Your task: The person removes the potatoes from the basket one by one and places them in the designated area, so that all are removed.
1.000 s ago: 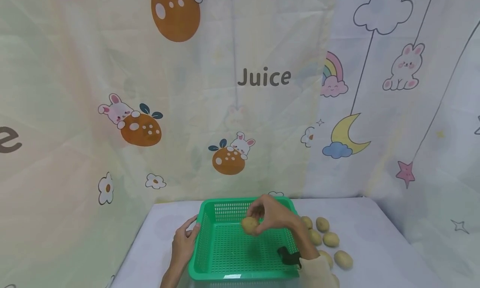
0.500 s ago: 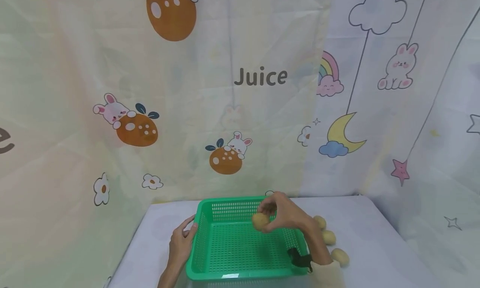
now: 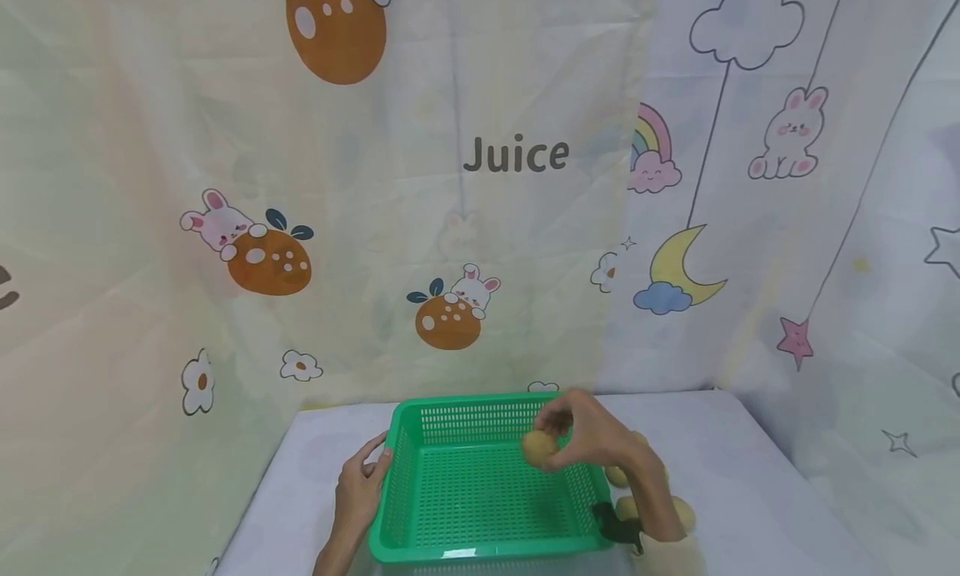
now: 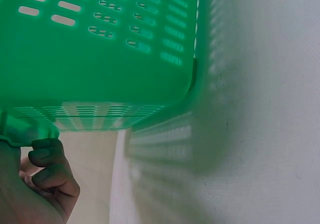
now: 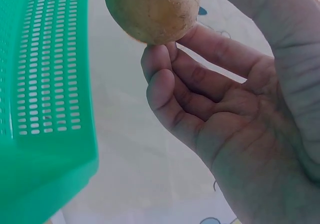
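A green plastic basket point(image 3: 491, 549) with slotted walls stands on the table, and its floor is bare. My left hand point(image 3: 356, 486) grips its left rim; the left wrist view shows curled fingers point(image 4: 52, 176) at the rim of the basket point(image 4: 100, 68). Over the basket's right part, my right hand point(image 3: 594, 433) pinches a potato point(image 3: 538, 448) between thumb and fingertips. Seen from the right wrist, the potato point(image 5: 152, 11) is round and yellow-brown, with the fingertips of the right hand point(image 5: 220, 98) against its lower side.
Several more potatoes point(image 3: 684, 514) lie on the white table point(image 3: 742, 476) right of the basket, partly hidden by my right forearm. A black wrist device point(image 3: 617, 526) overlaps the basket's front right corner. Printed cloth point(image 3: 517, 251) hangs behind and around the table.
My right hand has drifted right with the potato, from over the basket's middle toward its right side. My left hand keeps its grip on the rim. The head view has turned slightly right.
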`<action>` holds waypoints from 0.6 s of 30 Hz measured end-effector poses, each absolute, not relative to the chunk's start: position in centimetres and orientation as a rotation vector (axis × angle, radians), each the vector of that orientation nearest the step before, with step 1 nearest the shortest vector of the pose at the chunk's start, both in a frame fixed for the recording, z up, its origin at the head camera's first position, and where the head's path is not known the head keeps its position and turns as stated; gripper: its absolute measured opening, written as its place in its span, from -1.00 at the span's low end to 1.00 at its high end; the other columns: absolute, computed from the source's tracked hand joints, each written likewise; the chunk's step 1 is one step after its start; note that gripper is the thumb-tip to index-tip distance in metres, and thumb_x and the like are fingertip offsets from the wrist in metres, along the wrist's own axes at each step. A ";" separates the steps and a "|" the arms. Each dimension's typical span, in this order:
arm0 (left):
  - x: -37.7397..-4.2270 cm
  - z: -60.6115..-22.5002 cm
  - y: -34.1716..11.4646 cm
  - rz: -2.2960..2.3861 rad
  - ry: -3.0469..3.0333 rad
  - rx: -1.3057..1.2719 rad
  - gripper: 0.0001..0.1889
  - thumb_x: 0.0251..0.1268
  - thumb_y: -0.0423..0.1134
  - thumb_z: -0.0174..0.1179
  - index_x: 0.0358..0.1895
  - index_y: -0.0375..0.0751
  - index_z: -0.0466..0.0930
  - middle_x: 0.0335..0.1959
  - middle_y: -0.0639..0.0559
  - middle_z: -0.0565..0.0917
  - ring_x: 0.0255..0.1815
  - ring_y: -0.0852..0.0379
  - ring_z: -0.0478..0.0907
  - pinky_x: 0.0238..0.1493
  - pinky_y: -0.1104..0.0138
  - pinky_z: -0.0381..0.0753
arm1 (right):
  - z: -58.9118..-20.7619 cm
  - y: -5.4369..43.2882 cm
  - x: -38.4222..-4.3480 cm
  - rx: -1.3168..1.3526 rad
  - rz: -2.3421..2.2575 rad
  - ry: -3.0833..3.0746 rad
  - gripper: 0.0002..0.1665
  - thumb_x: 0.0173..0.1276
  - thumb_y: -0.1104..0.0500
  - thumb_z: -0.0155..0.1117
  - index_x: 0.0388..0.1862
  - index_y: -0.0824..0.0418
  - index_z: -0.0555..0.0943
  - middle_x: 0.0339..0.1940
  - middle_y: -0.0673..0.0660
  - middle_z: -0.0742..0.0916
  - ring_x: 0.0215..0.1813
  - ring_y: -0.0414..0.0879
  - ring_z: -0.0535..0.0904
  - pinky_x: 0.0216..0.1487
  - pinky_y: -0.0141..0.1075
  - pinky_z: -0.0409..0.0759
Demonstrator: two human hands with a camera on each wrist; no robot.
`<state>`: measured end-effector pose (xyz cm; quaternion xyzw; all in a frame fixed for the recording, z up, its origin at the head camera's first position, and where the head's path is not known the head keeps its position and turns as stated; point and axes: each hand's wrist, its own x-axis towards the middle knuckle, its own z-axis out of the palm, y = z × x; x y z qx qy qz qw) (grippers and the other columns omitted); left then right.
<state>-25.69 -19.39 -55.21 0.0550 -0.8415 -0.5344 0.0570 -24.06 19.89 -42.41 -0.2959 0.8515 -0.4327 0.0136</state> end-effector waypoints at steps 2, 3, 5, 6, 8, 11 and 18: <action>-25.7 -55.2 -19.4 -1.619 -2.553 0.167 -0.48 0.74 -0.02 0.13 0.58 -0.14 0.51 -0.55 0.04 0.78 -0.60 0.13 0.64 -0.52 0.34 0.52 | -42.4 20.3 -23.9 -0.907 -1.347 2.666 -0.62 -0.05 0.27 0.77 -0.20 0.11 0.84 -0.35 0.05 0.82 -0.31 -0.06 0.69 -0.18 -0.16 0.76; -25.7 -55.1 -19.4 -1.620 -2.551 0.166 -0.48 0.74 -0.02 0.13 0.58 -0.14 0.51 -0.54 0.03 0.78 -0.60 0.13 0.65 -0.52 0.34 0.52 | -42.4 20.5 -23.8 -0.898 -1.345 2.674 -0.62 -0.05 0.27 0.77 -0.20 0.10 0.84 -0.35 0.04 0.82 -0.30 -0.06 0.69 -0.17 -0.16 0.75; -25.7 -55.1 -19.4 -1.622 -2.553 0.163 -0.48 0.74 -0.02 0.13 0.58 -0.14 0.50 -0.54 0.03 0.78 -0.60 0.13 0.65 -0.53 0.35 0.52 | -42.3 20.8 -23.5 -0.882 -1.350 2.679 -0.60 -0.05 0.26 0.78 -0.19 0.10 0.84 -0.33 0.04 0.81 -0.30 0.00 0.70 -0.18 -0.14 0.75; -25.7 -55.0 -19.4 -1.622 -2.555 0.161 -0.48 0.74 -0.02 0.12 0.58 -0.14 0.50 -0.54 0.04 0.78 -0.60 0.13 0.64 -0.53 0.35 0.51 | -42.4 21.0 -23.5 -0.879 -1.353 2.680 -0.60 -0.05 0.25 0.79 -0.19 0.10 0.83 -0.33 0.04 0.81 -0.30 0.03 0.70 -0.18 -0.14 0.75; -25.7 -55.0 -19.4 -1.626 -2.555 0.157 -0.47 0.75 -0.01 0.12 0.59 -0.14 0.49 -0.55 0.04 0.77 -0.60 0.13 0.65 -0.54 0.35 0.52 | -42.4 21.5 -23.3 -0.878 -1.363 2.677 -0.60 -0.04 0.24 0.79 -0.18 0.11 0.83 -0.33 0.05 0.80 -0.30 0.08 0.69 -0.19 -0.12 0.74; -25.8 -55.0 -19.4 -1.627 -2.556 0.156 -0.47 0.75 -0.01 0.13 0.59 -0.14 0.49 -0.56 0.04 0.76 -0.60 0.13 0.64 -0.53 0.36 0.51 | -42.4 22.1 -23.1 -0.883 -1.381 2.672 -0.60 -0.03 0.22 0.80 -0.18 0.11 0.83 -0.34 0.08 0.80 -0.32 0.04 0.67 -0.22 -0.15 0.73; -25.7 -55.3 -19.4 -1.630 -2.538 0.137 -0.47 0.74 0.00 0.14 0.57 -0.15 0.51 -0.57 0.02 0.77 -0.63 0.12 0.65 -0.55 0.33 0.53 | -42.7 23.5 -22.3 -0.835 -1.393 2.668 -0.61 -0.03 0.24 0.80 -0.19 0.11 0.84 -0.37 0.06 0.79 -0.34 -0.02 0.65 -0.27 -0.26 0.69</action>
